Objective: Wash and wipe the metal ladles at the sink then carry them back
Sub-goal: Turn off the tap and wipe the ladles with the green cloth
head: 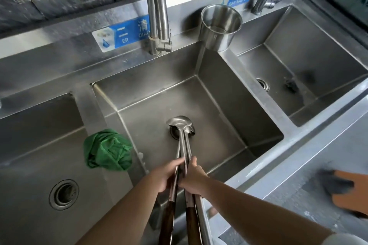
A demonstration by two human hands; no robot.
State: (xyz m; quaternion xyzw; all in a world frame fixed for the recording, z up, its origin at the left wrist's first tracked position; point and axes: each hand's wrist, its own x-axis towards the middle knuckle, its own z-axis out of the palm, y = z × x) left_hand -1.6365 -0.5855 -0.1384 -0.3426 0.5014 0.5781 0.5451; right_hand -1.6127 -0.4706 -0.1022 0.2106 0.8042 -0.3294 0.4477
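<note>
Metal ladles gripped by both hands.

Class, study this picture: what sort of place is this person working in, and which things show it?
Probably a commercial kitchen's washing-up station. A stainless steel three-basin sink unit carries blue labelled signs above the basins, tall steel taps rise behind, and both hands hold long metal ladles.

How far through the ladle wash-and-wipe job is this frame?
Early. Done: the long-handled metal ladles are at the middle steel sink basin. In hand: left hand and right hand grip their handles, bowls over the drain. Left: no water runs from the curved steel tap; the crumpled green cloth lies unused; carrying back.
</note>
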